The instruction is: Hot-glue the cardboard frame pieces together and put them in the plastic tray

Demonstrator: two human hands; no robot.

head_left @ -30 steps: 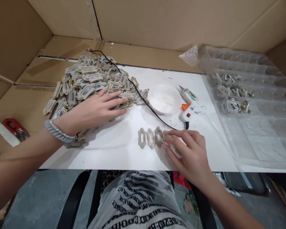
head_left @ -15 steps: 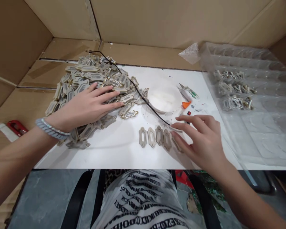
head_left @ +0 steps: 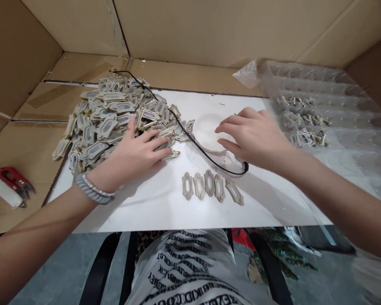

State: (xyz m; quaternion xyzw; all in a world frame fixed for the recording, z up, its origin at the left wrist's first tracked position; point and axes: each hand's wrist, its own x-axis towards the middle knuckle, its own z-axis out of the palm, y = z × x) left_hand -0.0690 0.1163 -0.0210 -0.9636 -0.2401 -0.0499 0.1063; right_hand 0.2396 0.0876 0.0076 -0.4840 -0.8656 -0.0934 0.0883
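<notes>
My left hand lies with spread fingers on the near right side of a large heap of small metal frame-shaped plates, which have grey inner sides and gold edges. Over the right part of a round white dish hovers my right hand, fingers curved, thumb apart from the index finger, nothing visible between them. Below the dish, several of the plates stand in a row, grey side up; the rightmost one is tilted. A black cable runs from the heap past the dish and loops under my right hand.
A clear plastic compartment tray covers the right side, with plates in several of its pockets. Red-handled thread snips and a white tube-like object lie at the left. Cardboard walls enclose the white board.
My right hand has left the rightmost plate of the row and moved up over the dish, with the cable's loop shifting. My left hand has slid slightly nearer on the heap.
</notes>
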